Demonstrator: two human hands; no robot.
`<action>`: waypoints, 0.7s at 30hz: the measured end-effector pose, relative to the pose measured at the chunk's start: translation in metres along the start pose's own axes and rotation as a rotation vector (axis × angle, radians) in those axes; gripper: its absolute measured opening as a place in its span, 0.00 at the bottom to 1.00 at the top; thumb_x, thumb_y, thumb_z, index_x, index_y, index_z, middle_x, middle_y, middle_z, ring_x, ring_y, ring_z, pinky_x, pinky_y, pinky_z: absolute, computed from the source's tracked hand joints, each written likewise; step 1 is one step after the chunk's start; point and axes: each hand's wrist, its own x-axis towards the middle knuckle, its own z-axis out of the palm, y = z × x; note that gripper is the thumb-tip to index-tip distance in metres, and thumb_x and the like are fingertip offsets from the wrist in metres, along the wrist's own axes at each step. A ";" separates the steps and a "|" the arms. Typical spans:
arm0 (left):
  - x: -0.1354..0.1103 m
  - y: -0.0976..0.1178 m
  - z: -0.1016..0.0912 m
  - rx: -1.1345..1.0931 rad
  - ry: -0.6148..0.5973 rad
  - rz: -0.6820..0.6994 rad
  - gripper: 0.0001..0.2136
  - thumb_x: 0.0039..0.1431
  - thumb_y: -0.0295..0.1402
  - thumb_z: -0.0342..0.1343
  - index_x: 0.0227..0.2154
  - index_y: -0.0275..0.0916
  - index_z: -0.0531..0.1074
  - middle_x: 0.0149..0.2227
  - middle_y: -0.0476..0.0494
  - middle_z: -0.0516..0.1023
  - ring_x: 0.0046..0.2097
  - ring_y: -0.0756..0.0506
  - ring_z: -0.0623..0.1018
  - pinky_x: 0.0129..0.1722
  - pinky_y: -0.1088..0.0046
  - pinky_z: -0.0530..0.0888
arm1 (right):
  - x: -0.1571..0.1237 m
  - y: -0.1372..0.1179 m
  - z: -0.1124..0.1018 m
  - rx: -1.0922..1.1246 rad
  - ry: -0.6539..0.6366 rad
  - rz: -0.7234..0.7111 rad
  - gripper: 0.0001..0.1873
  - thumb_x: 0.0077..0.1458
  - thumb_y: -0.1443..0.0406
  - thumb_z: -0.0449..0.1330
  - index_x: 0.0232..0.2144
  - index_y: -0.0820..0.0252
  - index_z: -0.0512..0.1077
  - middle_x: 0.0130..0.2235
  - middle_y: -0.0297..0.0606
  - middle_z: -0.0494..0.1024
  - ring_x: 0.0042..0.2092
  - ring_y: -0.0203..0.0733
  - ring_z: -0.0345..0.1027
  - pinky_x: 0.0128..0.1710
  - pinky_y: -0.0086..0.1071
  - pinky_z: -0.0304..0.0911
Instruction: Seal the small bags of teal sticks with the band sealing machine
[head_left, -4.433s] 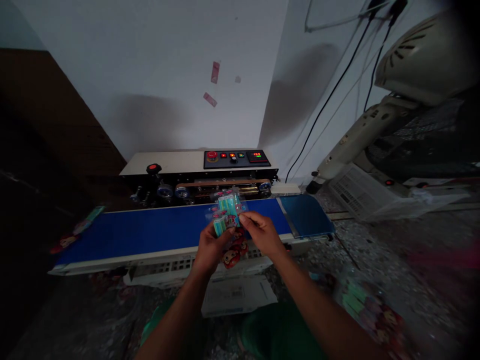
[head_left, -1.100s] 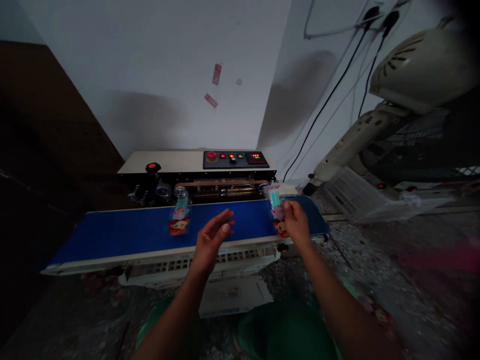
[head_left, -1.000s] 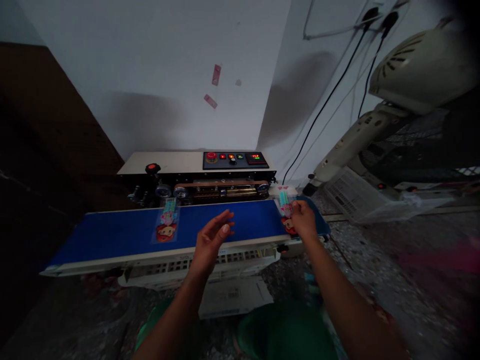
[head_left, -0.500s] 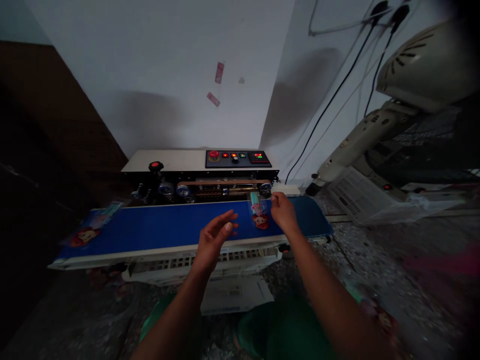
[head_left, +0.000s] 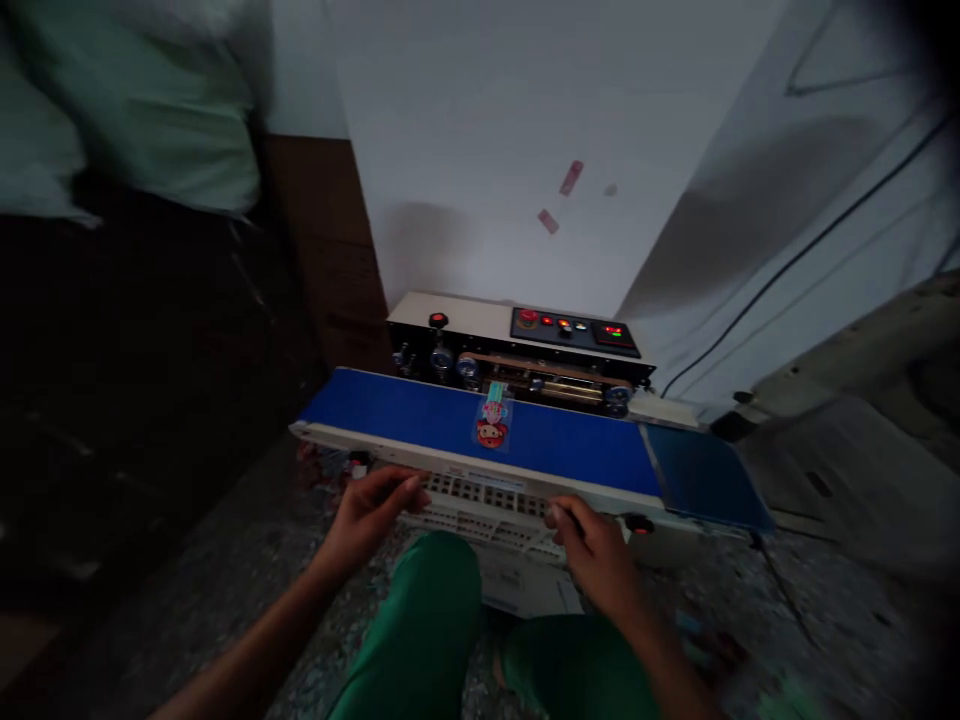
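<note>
Since the machine point(head_left: 469, 314) stands behind its blue belt point(head_left: 397, 408), your left hand point(head_left: 369, 515) and right hand point(head_left: 600, 558) hover nearside, loosely curled, seemingly empty; the packet point(head_left: 493, 420) lies flat midbelt, crosswise, apparently so its far end faces the wheels point(head_left: 468, 368).

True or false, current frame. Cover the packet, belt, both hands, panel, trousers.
1. One packet lies on the blue belt. True.
2. The left hand is gripping the packet. False: the left hand is apart from it.
3. The right hand is on the near side of the belt. True.
4. The control panel is all dark. False: the control panel shows lit indicators.
5. The trousers are red. False: the trousers are green.
</note>
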 end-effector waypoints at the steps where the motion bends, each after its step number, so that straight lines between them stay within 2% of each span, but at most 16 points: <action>1: -0.010 -0.016 -0.022 0.065 0.044 -0.029 0.12 0.52 0.41 0.56 0.34 0.38 0.76 0.25 0.46 0.77 0.29 0.47 0.75 0.30 0.74 0.70 | -0.004 0.002 0.002 -0.026 -0.007 -0.003 0.17 0.59 0.54 0.46 0.40 0.55 0.69 0.34 0.38 0.78 0.35 0.43 0.72 0.34 0.33 0.65; 4: -0.043 -0.069 -0.084 0.245 0.153 -0.131 0.16 0.49 0.46 0.56 0.28 0.36 0.75 0.22 0.47 0.74 0.26 0.48 0.72 0.27 0.75 0.69 | -0.013 0.010 0.008 -0.097 -0.028 0.009 0.18 0.58 0.54 0.46 0.41 0.55 0.70 0.38 0.40 0.78 0.38 0.45 0.73 0.36 0.33 0.67; 6: -0.064 -0.100 -0.119 0.367 0.156 -0.199 0.19 0.51 0.49 0.51 0.27 0.36 0.73 0.22 0.47 0.73 0.26 0.48 0.71 0.27 0.74 0.68 | -0.019 0.014 0.013 -0.148 -0.050 0.019 0.18 0.57 0.54 0.47 0.42 0.55 0.70 0.39 0.41 0.78 0.39 0.45 0.73 0.35 0.33 0.68; 8: -0.084 -0.124 -0.147 0.520 0.144 -0.261 0.21 0.54 0.50 0.45 0.29 0.36 0.72 0.24 0.47 0.73 0.27 0.48 0.72 0.27 0.75 0.68 | -0.023 0.018 0.019 -0.192 -0.071 0.007 0.19 0.57 0.53 0.47 0.41 0.55 0.70 0.40 0.41 0.78 0.39 0.44 0.74 0.34 0.32 0.69; 10: -0.097 -0.143 -0.167 0.588 0.161 -0.317 0.21 0.55 0.49 0.43 0.28 0.36 0.71 0.24 0.47 0.73 0.28 0.47 0.72 0.28 0.74 0.68 | -0.026 0.020 0.025 -0.229 -0.087 -0.024 0.19 0.56 0.53 0.48 0.41 0.54 0.70 0.40 0.40 0.79 0.39 0.44 0.74 0.32 0.30 0.69; 12: -0.104 -0.159 -0.182 0.643 0.182 -0.367 0.20 0.55 0.48 0.44 0.28 0.36 0.72 0.24 0.47 0.74 0.29 0.46 0.73 0.29 0.74 0.68 | -0.029 0.020 0.029 -0.270 -0.080 -0.078 0.18 0.55 0.52 0.48 0.40 0.53 0.71 0.39 0.40 0.79 0.38 0.43 0.75 0.31 0.29 0.70; 15: -0.103 -0.182 -0.192 0.765 0.181 -0.438 0.14 0.55 0.42 0.47 0.31 0.38 0.73 0.27 0.46 0.76 0.33 0.44 0.75 0.33 0.71 0.69 | -0.034 0.019 0.030 -0.374 -0.006 -0.180 0.19 0.53 0.51 0.49 0.36 0.51 0.73 0.36 0.39 0.80 0.34 0.44 0.75 0.30 0.30 0.70; 17: -0.096 -0.198 -0.193 0.863 0.162 -0.471 0.11 0.53 0.36 0.50 0.36 0.39 0.73 0.33 0.43 0.77 0.40 0.41 0.75 0.39 0.68 0.69 | -0.038 0.017 0.029 -0.455 0.055 -0.246 0.19 0.52 0.50 0.49 0.34 0.51 0.75 0.34 0.39 0.80 0.33 0.45 0.75 0.31 0.32 0.70; 21: -0.067 -0.230 -0.186 1.045 0.084 -0.473 0.17 0.50 0.29 0.56 0.45 0.33 0.69 0.50 0.30 0.71 0.55 0.35 0.66 0.48 0.61 0.65 | -0.040 0.009 0.028 -0.588 0.039 -0.351 0.16 0.51 0.51 0.52 0.33 0.50 0.76 0.37 0.38 0.80 0.37 0.48 0.74 0.38 0.36 0.69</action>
